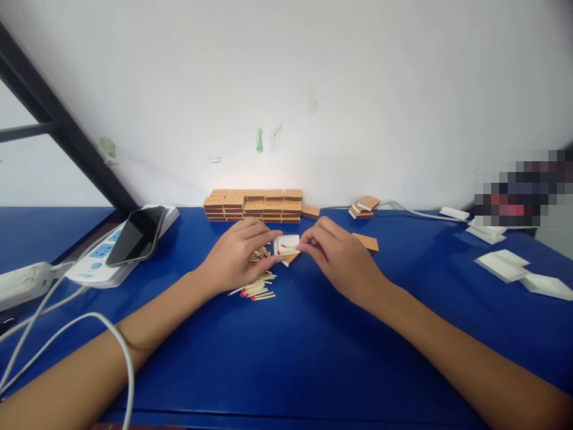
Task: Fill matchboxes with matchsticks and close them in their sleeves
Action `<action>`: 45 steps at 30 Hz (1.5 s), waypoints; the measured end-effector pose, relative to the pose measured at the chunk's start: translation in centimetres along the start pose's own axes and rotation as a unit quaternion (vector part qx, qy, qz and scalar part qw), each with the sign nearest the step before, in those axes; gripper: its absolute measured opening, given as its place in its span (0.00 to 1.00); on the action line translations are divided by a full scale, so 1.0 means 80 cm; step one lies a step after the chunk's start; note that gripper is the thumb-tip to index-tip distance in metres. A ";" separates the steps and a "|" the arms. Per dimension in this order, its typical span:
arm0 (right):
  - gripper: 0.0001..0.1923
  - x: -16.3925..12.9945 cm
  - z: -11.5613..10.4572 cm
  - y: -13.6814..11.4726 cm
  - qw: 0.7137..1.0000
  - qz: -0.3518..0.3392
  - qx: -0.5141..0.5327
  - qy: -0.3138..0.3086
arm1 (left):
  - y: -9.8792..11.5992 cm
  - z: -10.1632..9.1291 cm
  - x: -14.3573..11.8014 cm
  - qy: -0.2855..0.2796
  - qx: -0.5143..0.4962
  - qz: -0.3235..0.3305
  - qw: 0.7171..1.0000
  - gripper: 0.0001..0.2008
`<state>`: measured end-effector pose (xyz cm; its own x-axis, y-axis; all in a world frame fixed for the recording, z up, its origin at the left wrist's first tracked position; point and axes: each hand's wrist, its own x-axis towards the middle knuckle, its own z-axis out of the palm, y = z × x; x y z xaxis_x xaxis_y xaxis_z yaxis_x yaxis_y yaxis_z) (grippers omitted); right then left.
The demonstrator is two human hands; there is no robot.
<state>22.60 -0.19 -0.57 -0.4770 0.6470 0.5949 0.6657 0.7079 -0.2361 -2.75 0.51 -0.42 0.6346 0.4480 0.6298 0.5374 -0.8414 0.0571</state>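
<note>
My left hand (pixel 237 254) grips a small white matchbox tray (pixel 290 240) at its left end between thumb and fingers. A few red-tipped matches lie in the tray. My right hand (pixel 338 257) is closed in a pinch at the tray's right edge; pale matchsticks reach its fingertips. An orange-brown matchbox cover (pixel 290 260) shows just below the tray. Loose matches (pixel 257 291) with red heads lie in a pile under and beside my left hand, which hides part of them. Behind my right hand lies another matchbox (pixel 367 242), partly covered by it.
Stacked matchboxes (pixel 253 206) stand against the wall, with one matchbox (pixel 310 211) beside them and flattened covers (pixel 364 206) farther right. White trays (pixel 501 266) lie at the right. On the left are a power strip (pixel 94 269), a phone (pixel 136 236) and a white cable (pixel 128 358) looping over my left forearm.
</note>
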 end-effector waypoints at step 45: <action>0.07 0.000 0.001 0.002 0.998 0.009 0.062 0.008 | 0.013 -0.002 0.006 0.001 -0.031 -0.017 0.999 0.21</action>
<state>22.71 -0.07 -0.66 -0.4564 0.6555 0.6017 0.5967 0.7271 -0.3396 -2.00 -0.20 0.08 0.6155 0.4757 0.6283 0.5224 -0.8432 0.1266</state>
